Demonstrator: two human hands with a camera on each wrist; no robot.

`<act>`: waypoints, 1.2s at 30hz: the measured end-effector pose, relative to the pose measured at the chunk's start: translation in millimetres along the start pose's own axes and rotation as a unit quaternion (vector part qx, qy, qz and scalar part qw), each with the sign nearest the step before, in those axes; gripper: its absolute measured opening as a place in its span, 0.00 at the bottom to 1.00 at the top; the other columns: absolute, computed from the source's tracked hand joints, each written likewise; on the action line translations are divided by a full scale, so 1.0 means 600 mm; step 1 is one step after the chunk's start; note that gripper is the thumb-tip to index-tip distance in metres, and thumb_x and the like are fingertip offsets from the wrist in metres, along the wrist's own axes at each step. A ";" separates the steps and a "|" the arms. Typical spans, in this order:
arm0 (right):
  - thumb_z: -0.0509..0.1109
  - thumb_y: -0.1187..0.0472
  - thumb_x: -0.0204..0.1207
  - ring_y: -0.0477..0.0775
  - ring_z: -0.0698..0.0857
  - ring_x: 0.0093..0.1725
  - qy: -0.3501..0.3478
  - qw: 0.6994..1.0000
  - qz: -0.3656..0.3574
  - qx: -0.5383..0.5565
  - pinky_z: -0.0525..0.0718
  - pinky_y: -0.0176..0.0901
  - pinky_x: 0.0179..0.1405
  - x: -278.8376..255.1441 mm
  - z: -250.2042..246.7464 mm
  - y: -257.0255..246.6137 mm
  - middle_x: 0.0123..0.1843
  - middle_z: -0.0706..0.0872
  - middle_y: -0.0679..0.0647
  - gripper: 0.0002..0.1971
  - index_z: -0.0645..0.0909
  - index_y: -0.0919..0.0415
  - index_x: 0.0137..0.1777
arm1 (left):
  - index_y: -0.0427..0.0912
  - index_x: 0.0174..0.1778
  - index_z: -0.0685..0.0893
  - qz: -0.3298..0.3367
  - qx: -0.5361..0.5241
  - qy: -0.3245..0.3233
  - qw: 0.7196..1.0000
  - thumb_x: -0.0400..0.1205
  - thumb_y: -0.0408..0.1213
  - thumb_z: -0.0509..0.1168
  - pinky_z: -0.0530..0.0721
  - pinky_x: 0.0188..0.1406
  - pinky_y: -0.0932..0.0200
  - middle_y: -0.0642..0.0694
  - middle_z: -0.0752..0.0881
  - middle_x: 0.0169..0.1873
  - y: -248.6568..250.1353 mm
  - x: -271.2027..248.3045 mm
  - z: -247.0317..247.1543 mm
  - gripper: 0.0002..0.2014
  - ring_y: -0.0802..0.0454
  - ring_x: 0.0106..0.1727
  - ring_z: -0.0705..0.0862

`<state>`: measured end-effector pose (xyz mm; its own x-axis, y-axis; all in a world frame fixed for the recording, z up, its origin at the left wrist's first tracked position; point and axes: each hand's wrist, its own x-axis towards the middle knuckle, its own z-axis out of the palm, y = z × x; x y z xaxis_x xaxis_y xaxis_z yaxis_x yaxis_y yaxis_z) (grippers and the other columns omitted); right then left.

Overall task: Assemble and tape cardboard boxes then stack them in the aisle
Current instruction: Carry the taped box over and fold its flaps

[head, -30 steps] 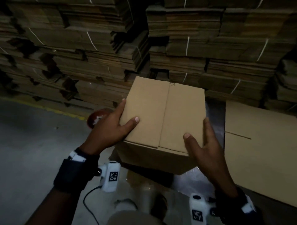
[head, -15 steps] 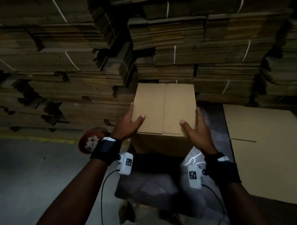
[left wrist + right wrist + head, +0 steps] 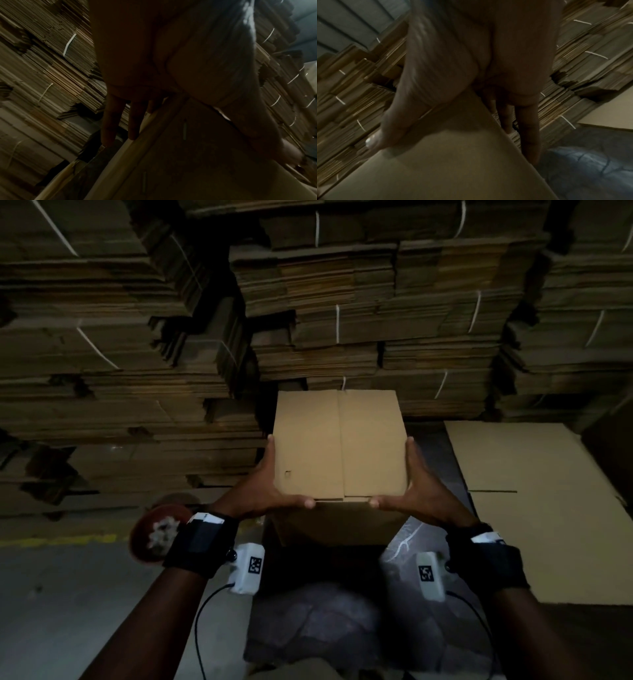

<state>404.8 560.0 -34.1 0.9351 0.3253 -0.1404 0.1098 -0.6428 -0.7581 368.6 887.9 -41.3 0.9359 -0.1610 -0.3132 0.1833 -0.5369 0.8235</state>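
Cardboard box (image 3: pixel 339 446), flaps closed — left hand (image 3: pixel 263 491), right hand (image 3: pixel 419 491) flat against sides

The head view is dim overall. The brightest surface is the top of the cardboard box (image 3: pixel 337 446), lit from above, with the flat cardboard sheet (image 3: pixel 534 501) on the right catching the same light. The near side of the box and the floor (image 3: pixel 68 594) below it sit in deep shadow. The stacks of flattened cardboard (image 3: pixel 376 302) bow outward toward the frame edges from the wide lens. Both wrist views are darker, grainy and soft; the right wrist one is smeared, and a pale glare streaks the left hand (image 3: pixel 171 54).
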 end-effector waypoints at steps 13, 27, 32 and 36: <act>0.69 0.23 0.70 0.46 0.83 0.57 0.107 0.993 -0.040 -0.010 0.79 0.39 0.52 -0.028 0.011 -0.008 0.62 0.81 0.42 0.50 0.62 0.50 0.86 | 0.61 0.86 0.31 0.034 -0.036 0.069 0.996 0.59 0.84 0.66 0.68 0.81 0.44 0.54 0.60 0.85 -0.008 -0.022 0.019 0.69 0.52 0.80 0.68; 0.66 0.68 0.78 0.70 0.55 0.86 0.446 0.885 0.128 0.012 0.65 0.63 0.80 -0.066 0.016 0.043 0.89 0.48 0.69 0.40 0.53 0.62 0.88 | 0.34 0.86 0.57 -0.049 -0.057 0.613 0.787 0.87 0.43 0.66 0.70 0.75 0.57 0.28 0.67 0.79 -0.035 -0.082 0.062 0.36 0.35 0.76 0.71; 0.57 0.53 0.86 0.65 0.69 0.83 0.201 0.965 -0.015 -0.166 0.70 0.64 0.76 -0.019 -0.028 0.031 0.84 0.71 0.64 0.24 0.76 0.61 0.78 | 0.47 0.65 0.81 -0.077 0.296 0.460 0.833 0.86 0.54 0.50 0.72 0.65 0.31 0.38 0.80 0.65 -0.022 -0.086 0.059 0.22 0.34 0.66 0.74; 0.53 0.41 0.90 0.60 0.66 0.85 0.107 0.982 0.020 -0.152 0.68 0.55 0.78 0.051 -0.045 -0.007 0.87 0.67 0.58 0.30 0.59 0.51 0.89 | 0.50 0.78 0.71 -0.104 0.170 0.329 0.923 0.82 0.72 0.51 0.73 0.69 0.36 0.35 0.71 0.75 0.012 -0.072 0.077 0.36 0.34 0.75 0.70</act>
<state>442.0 553.6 -18.0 0.9867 0.1627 -0.0037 0.1365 -0.8396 -0.5258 315.8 852.9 -43.6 0.8915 0.4531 -0.0004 0.3795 -0.7461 0.5471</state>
